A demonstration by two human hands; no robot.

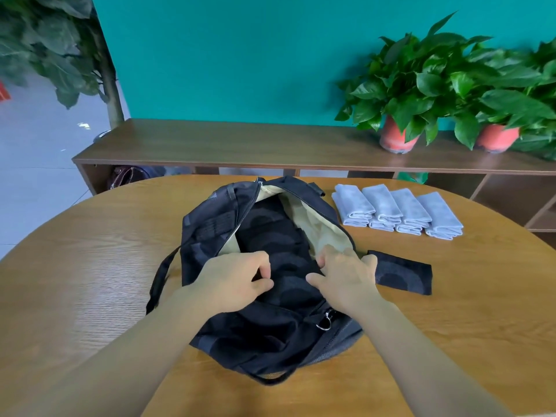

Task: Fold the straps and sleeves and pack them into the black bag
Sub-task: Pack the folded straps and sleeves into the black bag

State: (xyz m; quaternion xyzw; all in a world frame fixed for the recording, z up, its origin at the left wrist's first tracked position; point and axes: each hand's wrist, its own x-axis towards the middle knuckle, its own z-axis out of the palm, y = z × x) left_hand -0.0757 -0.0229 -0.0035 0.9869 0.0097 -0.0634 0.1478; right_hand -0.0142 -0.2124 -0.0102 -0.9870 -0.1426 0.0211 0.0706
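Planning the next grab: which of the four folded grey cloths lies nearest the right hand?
The grey cloth at the row's end beside the black bag; the other three lie farther along the row from the right hand.

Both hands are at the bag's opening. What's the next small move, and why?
Likely let the right hand release the black fabric that it and the left hand grip in the black bag, and reach for the folded black piece beside it on the table: that piece is outside the open bag.
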